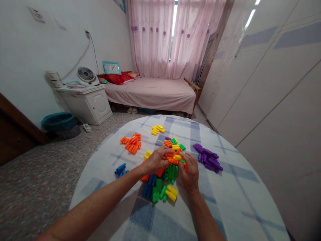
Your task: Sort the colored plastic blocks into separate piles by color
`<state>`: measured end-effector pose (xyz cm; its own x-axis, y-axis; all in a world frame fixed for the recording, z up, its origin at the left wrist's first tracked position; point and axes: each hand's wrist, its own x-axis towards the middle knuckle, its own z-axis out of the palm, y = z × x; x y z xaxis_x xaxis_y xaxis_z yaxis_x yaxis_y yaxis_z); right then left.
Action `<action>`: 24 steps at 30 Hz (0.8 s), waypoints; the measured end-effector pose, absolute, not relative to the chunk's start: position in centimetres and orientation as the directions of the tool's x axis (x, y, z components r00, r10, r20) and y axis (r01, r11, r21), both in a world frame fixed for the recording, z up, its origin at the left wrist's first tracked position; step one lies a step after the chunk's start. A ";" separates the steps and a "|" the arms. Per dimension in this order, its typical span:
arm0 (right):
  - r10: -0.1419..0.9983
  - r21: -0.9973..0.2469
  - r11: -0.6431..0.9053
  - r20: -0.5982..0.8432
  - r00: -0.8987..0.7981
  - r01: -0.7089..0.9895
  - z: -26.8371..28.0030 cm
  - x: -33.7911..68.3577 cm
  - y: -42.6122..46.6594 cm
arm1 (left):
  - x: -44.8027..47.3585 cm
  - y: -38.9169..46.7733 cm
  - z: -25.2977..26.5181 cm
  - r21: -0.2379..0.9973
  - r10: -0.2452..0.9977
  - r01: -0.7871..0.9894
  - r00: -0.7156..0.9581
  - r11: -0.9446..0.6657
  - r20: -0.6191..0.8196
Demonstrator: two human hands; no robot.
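Note:
A mixed heap of small plastic tube-shaped toy pieces [173, 169] lies in the middle of the table, in green, orange, yellow and blue. My left hand [157, 161] reaches in from the left, its thumb and forefinger closed around an orange piece [171, 155] at the heap. Facing it, my right hand [190, 171] has bent fingers at the heap's right side, close to a yellow piece [178, 157]. What its fingertips grip is too small to make out. Dark blue joined pieces [149, 185] and a yellow pair [172, 193] lie nearer to me.
Sorted by colour, orange pieces [132, 143], yellow pieces [157, 129], blue pieces [120, 169] and purple pieces [207, 158] lie around the heap. A checked cloth [238, 201] covers the round table. Beyond stand a bed [152, 90], a white cabinet [96, 107] and a wardrobe [260, 87].

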<state>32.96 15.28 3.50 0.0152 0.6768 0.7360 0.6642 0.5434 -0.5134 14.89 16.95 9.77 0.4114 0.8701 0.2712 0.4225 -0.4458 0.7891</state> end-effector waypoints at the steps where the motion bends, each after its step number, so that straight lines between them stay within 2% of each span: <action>1: 0.685 -0.523 0.545 0.729 0.012 0.655 3.4 32.9 15.2 | 15.0 16.9 9.7 0.791 0.868 0.415 0.413 -0.449 0.276; 4: 0.714 -0.567 0.549 0.700 0.007 0.614 3.3 32.6 15.1 | 14.6 16.7 9.7 0.805 0.866 0.399 0.426 -0.439 0.261; 7: 0.768 -0.649 0.525 0.640 0.023 0.550 3.3 32.8 15.1 | 13.4 16.6 10.2 0.853 0.900 0.388 0.393 -0.349 0.190; 10: 0.809 -0.735 0.434 0.573 0.134 0.521 3.5 33.7 15.2 | 10.9 16.9 11.2 0.899 0.969 0.401 0.233 -0.176 0.086; 13: 0.801 -0.757 0.360 0.551 0.235 0.545 3.6 34.7 15.3 | 7.3 17.7 12.1 0.887 0.988 0.436 0.067 -0.154 0.139; 16: 0.809 -0.787 0.283 0.503 0.304 0.548 3.4 35.1 15.5 | 3.2 19.0 11.8 0.770 0.934 0.590 -0.073 -0.242 0.350; 19: 0.831 -0.811 0.228 0.450 0.327 0.538 3.0 34.9 15.6 | 0.0 20.2 10.0 0.576 0.866 0.793 -0.133 -0.200 0.483; 21: 0.844 -0.831 0.193 0.412 0.343 0.522 2.7 34.9 15.7 | -1.1 20.8 8.3 0.480 0.863 0.865 -0.126 -0.145 0.488; 24: 0.843 -0.853 0.154 0.376 0.384 0.498 2.3 35.1 15.8 | -1.6 21.4 5.9 0.438 0.910 0.893 -0.090 -0.106 0.404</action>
<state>35.07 15.84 2.28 0.3836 0.8434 0.3761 0.4982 0.1539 -0.8533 -1.55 21.35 5.88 -0.0900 0.9103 0.4041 0.8929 -0.1059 0.4375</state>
